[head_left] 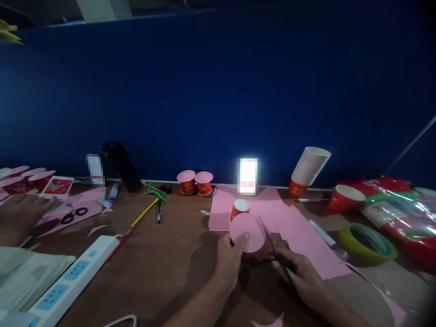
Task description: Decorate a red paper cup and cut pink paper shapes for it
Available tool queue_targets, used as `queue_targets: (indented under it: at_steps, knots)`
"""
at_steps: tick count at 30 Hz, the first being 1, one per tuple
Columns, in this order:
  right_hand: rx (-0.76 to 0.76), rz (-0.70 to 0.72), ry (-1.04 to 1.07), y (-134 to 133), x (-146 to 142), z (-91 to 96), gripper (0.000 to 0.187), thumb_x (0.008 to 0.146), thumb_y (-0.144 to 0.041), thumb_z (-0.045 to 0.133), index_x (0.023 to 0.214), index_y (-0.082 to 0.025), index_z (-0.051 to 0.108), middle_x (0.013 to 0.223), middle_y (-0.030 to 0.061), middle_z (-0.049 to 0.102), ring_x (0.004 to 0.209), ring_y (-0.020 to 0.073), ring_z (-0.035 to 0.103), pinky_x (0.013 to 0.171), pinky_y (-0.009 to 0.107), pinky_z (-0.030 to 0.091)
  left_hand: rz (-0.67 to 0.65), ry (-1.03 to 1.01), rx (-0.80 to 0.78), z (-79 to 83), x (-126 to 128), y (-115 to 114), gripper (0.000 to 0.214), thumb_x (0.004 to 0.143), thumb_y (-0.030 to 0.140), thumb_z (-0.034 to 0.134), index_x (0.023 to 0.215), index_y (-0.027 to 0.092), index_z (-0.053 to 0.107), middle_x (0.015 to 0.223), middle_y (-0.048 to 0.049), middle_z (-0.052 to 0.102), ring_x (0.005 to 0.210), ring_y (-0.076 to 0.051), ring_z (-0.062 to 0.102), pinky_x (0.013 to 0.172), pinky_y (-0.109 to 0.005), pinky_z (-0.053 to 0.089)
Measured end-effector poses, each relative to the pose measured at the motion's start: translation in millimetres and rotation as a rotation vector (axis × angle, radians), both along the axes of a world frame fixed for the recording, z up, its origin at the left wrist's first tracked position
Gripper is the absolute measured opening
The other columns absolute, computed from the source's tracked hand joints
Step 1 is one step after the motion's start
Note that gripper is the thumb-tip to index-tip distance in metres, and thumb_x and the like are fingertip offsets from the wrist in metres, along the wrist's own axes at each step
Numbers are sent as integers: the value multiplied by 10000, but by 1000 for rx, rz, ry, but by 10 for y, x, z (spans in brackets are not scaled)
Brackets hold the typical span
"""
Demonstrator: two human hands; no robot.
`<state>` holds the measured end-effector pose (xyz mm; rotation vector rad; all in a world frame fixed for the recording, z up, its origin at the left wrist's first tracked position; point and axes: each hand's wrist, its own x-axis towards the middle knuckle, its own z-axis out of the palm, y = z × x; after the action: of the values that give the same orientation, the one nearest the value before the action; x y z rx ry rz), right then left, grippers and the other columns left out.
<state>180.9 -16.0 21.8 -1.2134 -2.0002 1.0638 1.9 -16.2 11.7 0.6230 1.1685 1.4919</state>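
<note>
A deep blue partition (218,91) rises along the far edge of the brown desk (163,259); beyond its top, a pale pillar (104,10), dimly lit.

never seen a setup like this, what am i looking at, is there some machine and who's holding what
No machine here: a person works bare-handed, wearing a camera on the head. This single picture comes from it, looking forward and down. The left hand holds a pink disc; the right hand holds scissors. On the table are a red cup just beyond the disc, pink paper, a cup stack, tape and a power strip. Another person's hand shows at far left.
</note>
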Motion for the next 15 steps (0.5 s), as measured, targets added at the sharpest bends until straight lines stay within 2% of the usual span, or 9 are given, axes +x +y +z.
queue_targets:
  at_steps: [5,10,15]
  knots:
    - [-10,-6,27,-7,-4,13,305,816,-337,554,1054,-170,647,837,43,693,777,219,636,675,262,503,22,10,14,-12,-12,7,373,625,404,720,804,82,667,676,-74,682,600,-163,599,547,-245,472]
    - [-37,-13,14,-4,3,-31,321,806,-326,560,1084,-184,635,714,7,666,612,174,599,508,220,467,30,3,34,-45,-16,24,370,638,391,715,829,78,668,702,-83,692,638,-176,613,571,-255,485]
    - [-22,1,4,6,11,-39,325,815,-336,548,1089,-183,630,798,31,676,709,201,615,588,242,490,41,7,39,-45,-19,33,375,634,391,715,832,76,673,700,-84,690,649,-181,614,580,-262,491]
